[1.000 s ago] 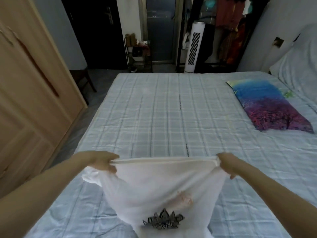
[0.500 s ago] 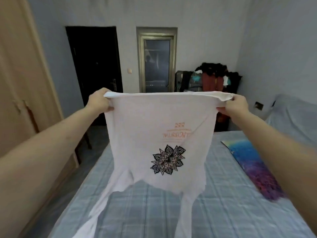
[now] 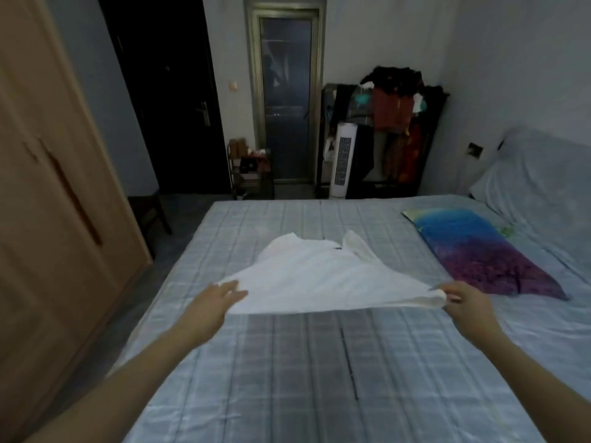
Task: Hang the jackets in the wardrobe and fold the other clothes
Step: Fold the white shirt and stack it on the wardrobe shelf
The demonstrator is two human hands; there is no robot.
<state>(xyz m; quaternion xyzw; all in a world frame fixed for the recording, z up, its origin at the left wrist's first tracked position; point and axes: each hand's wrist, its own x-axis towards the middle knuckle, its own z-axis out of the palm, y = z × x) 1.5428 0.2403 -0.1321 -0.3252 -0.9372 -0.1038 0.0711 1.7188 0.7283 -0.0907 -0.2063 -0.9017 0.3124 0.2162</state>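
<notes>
I hold a white shirt (image 3: pixel 319 279) stretched out above the bed (image 3: pixel 287 378), its far end drooping toward the checked sheet. My right hand (image 3: pixel 463 302) is pinched shut on the shirt's near right corner. My left hand (image 3: pixel 217 297) is at the near left corner with fingers spread fairly flat against the cloth; I cannot tell if it grips. A blue and purple cloth (image 3: pixel 473 251) lies on the bed to the right, apart from the shirt. The wardrobe (image 3: pixel 48 187) stands on my left.

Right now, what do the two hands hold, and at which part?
Both hold the white T-shirt by its near edge: left hand at the left corner, right hand pinching the right corner.
</notes>
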